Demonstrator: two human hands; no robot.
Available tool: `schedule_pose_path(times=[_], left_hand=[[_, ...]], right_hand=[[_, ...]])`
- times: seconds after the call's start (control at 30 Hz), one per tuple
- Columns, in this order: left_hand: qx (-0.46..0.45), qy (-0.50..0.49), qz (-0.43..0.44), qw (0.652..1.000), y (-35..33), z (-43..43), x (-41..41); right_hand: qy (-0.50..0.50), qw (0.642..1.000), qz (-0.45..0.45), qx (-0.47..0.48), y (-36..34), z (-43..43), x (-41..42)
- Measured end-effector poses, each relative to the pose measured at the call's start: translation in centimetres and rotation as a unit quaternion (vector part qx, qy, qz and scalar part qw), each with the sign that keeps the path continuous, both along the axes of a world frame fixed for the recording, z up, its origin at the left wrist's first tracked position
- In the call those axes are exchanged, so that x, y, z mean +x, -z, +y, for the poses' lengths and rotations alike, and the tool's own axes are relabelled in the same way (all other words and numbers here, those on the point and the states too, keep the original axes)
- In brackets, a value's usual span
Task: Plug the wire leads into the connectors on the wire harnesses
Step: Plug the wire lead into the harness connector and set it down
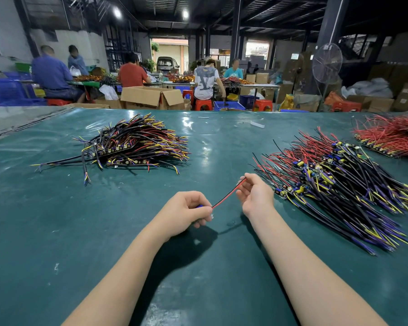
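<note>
Centre of the frame, both hands are up over the green mat (99, 231). The left hand (189, 211) is curled tight, fingers pinched round a small blue part (199, 206), and that is all of it that shows. Out of that fist runs a red-and-black wire pair (229, 194), slanting up to the right and held clear of the mat. The right hand (254, 196) pinches the far tip between thumb and fingertips, the other fingers loosely bent.

To the right, just beside the right hand, lies a big heap of harnesses (335, 184): black, red, purple and yellow leads with small component boards mixed in. Upper left of centre sits a second heap (139, 144), mostly black and yellow leads, well apart from both hands. At the far right edge, a third pile of red leads (393, 135) rests on the mat.

Near the far edge of the mat lies a small white strip (257, 124). Beyond, seated workers (132, 74) face their own tables, with a cardboard box (151, 96) and a standing fan (327, 63) behind.
</note>
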State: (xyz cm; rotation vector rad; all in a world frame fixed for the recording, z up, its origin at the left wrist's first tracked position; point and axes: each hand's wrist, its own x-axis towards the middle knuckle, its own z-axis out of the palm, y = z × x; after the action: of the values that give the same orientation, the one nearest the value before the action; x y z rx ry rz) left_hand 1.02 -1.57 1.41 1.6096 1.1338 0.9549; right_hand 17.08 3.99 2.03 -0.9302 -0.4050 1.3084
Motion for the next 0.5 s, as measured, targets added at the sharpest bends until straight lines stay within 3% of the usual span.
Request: schedule_pose_path(times=[0.17,0.3,0.5], left_hand=[[-0.010,-0.015,-0.028,0.999,0.0,0.1,0.0],[-0.047,-0.038,-0.057,0.997,0.1,0.4,-0.3],[-0.008,-0.089,-0.080,0.993,0.4,0.9,-0.7]], right_hand=[[-0.025,0.998,0.054,-0.013,0.4,0.4,0.3],[-0.112,0.993,-0.033,0.028,0.2,0.3,-0.1],[-0.271,0.944,-0.176,0.072,0.0,-0.7,-1.0]])
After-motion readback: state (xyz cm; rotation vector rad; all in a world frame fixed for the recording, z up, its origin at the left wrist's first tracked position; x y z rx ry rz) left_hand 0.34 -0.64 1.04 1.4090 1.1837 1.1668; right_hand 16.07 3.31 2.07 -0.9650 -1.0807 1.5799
